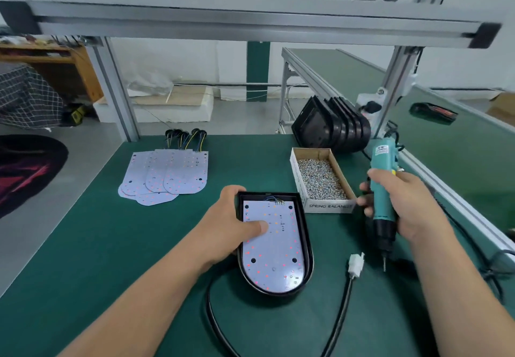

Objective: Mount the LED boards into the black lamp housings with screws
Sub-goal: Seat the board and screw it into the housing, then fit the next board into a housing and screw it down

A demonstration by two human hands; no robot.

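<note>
A black lamp housing [305,248] lies on the green table in front of me with a white LED board [276,256] seated inside it. My left hand [234,225] grips the housing's left rim, thumb pressing on the board. My right hand [404,203] holds a teal electric screwdriver [383,186] upright to the right of the housing, its bit pointing down above the table. A cardboard box of screws [320,178] stands between the housing and the screwdriver. Several loose LED boards [170,175] lie fanned out at the back left.
A stack of black housings [334,128] leans at the back right. The housing's black cable with a white connector [356,264] loops across the near table. The screwdriver cord [473,248] trails right. An aluminium frame shelf [250,22] runs overhead; a conveyor [446,122] runs along the right.
</note>
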